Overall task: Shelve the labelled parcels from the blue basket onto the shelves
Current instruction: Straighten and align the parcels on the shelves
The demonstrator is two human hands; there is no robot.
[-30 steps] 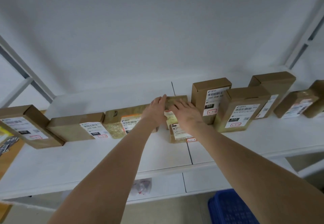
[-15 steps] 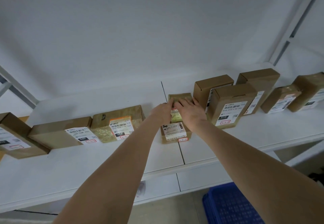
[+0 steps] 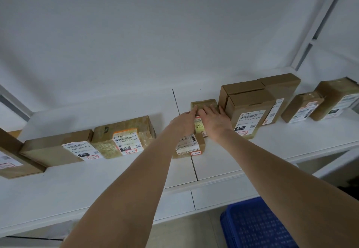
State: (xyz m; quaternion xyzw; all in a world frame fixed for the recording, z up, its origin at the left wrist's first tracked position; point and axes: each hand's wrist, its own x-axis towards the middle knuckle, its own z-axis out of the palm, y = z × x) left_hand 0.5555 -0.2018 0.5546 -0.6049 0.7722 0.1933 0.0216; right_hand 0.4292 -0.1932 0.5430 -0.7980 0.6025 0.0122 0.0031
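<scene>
Shelf (image 3: 97,181): white, in the head view, with a seam running from front to back near its middle; a row of labelled brown parcels stands along it.
Small parcel (image 3: 206,104): taped and olive-brown, it lies on top of a lower parcel beside the seam, towards the shelf's back edge.
Lower parcel (image 3: 187,146): flat on the shelf at the seam, with its white label facing the front edge.
Left hand (image 3: 182,124): fingers straight, laid against the small parcel's left side; it seems to press rather than grasp, though the thumb is hidden.
Right hand (image 3: 215,118): flat on the small parcel's top, fingers straight and not curled round it.
Box marked 010 (image 3: 250,115): upright, just beside the right hand, with another box (image 3: 241,89) behind it.
Orange-labelled parcel (image 3: 124,135): to the left, apart from the hands, touching a box marked 060 (image 3: 56,148).
Blue basket (image 3: 252,226): below the shelf's front edge, towards its right end.
</scene>
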